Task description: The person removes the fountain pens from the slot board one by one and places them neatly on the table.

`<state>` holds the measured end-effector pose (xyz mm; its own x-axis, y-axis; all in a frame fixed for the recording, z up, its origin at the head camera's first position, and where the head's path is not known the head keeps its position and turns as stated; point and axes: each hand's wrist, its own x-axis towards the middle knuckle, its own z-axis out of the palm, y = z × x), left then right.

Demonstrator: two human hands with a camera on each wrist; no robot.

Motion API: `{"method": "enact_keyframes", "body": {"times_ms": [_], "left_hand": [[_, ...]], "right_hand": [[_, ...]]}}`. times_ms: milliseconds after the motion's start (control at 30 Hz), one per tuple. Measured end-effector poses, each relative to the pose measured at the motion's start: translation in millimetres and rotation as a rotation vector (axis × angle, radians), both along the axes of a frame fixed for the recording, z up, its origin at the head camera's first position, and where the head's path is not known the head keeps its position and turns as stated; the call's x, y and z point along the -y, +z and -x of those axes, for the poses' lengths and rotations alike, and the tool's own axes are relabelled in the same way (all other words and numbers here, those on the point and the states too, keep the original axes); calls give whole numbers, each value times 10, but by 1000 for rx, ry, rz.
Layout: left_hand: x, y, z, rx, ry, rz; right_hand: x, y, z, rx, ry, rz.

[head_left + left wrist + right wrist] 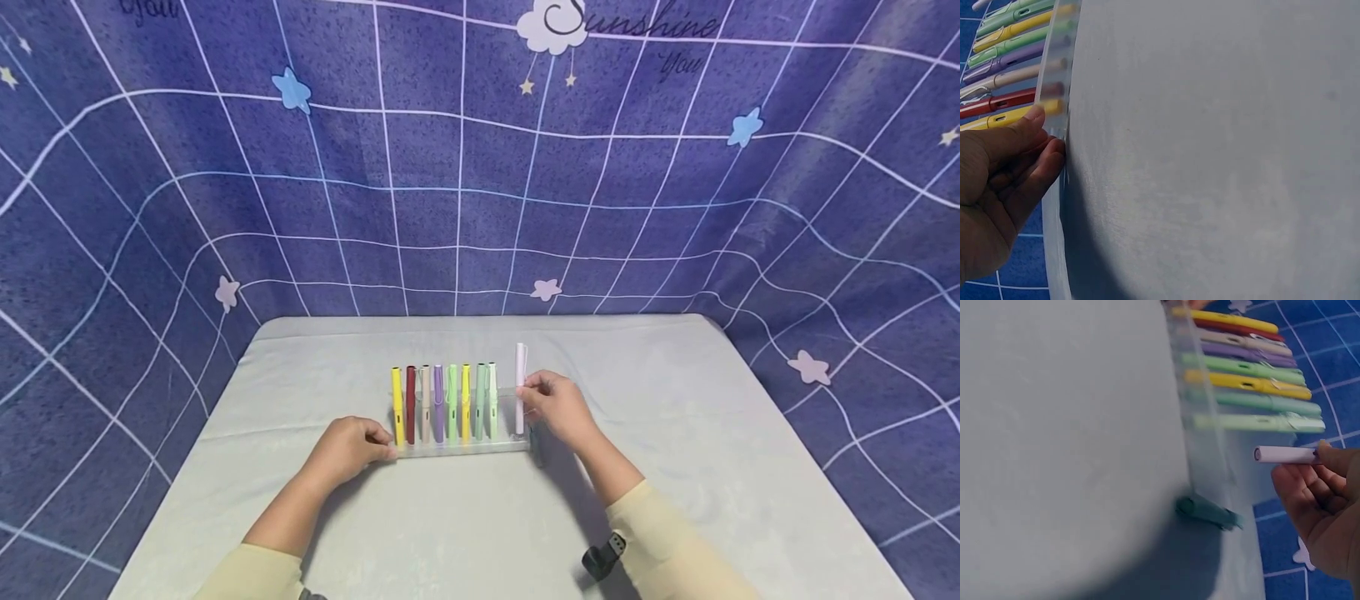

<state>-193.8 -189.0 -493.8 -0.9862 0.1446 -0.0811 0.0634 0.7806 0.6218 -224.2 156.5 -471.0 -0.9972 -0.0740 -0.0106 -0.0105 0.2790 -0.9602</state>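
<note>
My right hand [562, 408] pinches a pale lilac pen [520, 362] near its middle, holding it upright at the right end of a clear pen rack [465, 450]. In the right wrist view the pen's lower end [1269, 454] is apart from the rack's front strip. At the rack's front left corner, my left hand [348, 450] grips the edge between thumb and fingers. Several pens stand in a row in the rack, from a yellow pen [397, 408] and a dark red pen [410, 404] at the left to a pale green pen [492, 400].
A dark green pen [1207, 512] lies on the table by the rack's right end, mostly hidden in the head view. The table has a pale cloth [450, 533]. Blue gridded fabric [450, 150] hangs behind and at both sides.
</note>
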Motion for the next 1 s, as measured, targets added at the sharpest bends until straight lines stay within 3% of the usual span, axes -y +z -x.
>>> {"method": "enact_keyframes", "body": {"times_ms": [267, 633, 1000], "left_hand": [[-2, 7, 0, -5, -5, 9], [-1, 25, -7, -5, -11, 10], [-9, 40, 4, -4, -13, 23]], "right_hand": [[-301, 15, 43, 80, 8, -1], [-419, -307, -5, 264, 36, -118], [-344, -306, -21, 264, 19, -266]]}}
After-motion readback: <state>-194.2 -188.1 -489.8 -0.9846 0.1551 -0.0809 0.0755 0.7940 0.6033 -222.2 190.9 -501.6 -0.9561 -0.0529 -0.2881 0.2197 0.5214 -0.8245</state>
